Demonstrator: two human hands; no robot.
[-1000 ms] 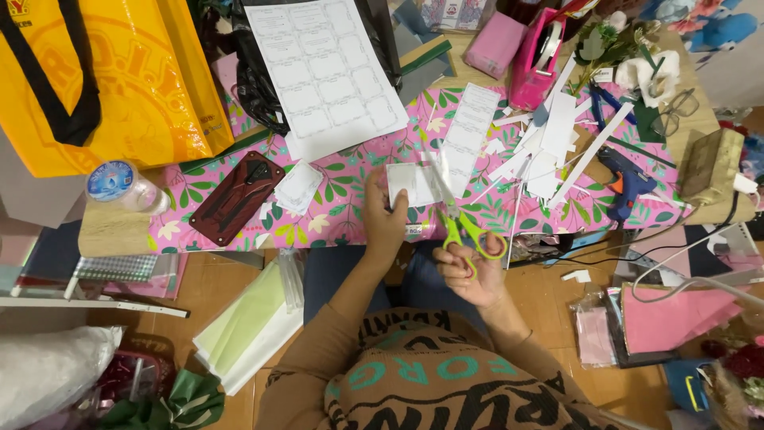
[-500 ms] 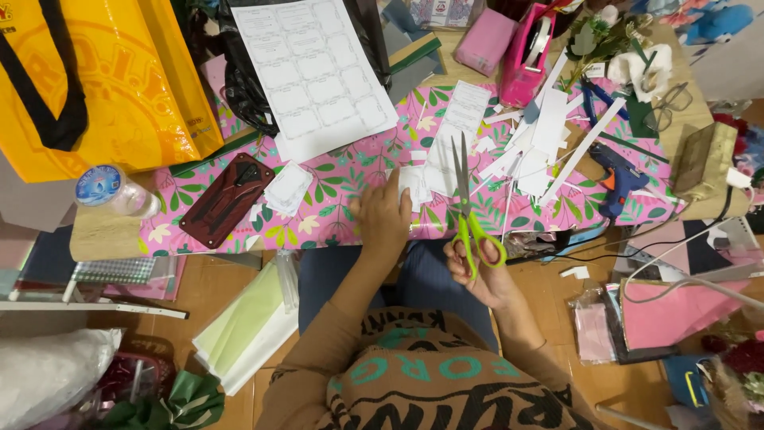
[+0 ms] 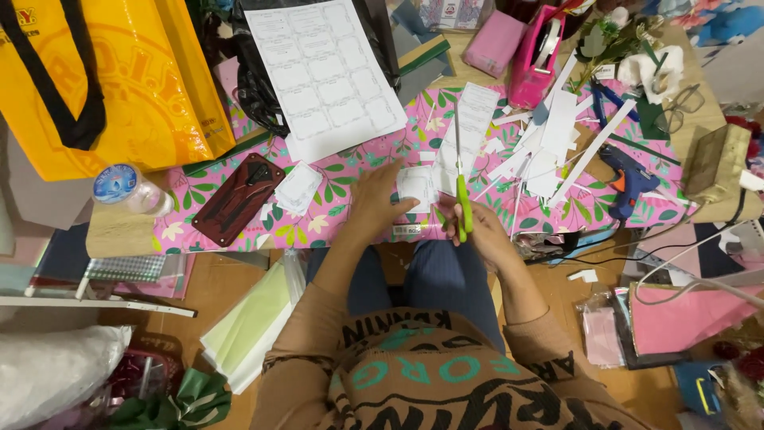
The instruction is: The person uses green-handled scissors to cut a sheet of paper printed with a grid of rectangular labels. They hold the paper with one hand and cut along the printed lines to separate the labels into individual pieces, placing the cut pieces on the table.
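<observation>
Scissors (image 3: pixel 461 187) are now swung upright beside the small paper card (image 3: pixel 415 187). They are gripped closed-fisted by the right hand (image 3: pixel 477 231); the card is pinched by the left hand (image 3: pixel 374 203), paper strips (image 3: pixel 549 151) crowding rightward.

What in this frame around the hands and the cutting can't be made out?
- Head view: right hand fingers inside the green-handled scissors; handles hide them.
- Blade tips against the white strips: too thin to tell open or closed.
- Small white card in the left hand: print too small, near edge covered by the fingers.
</observation>
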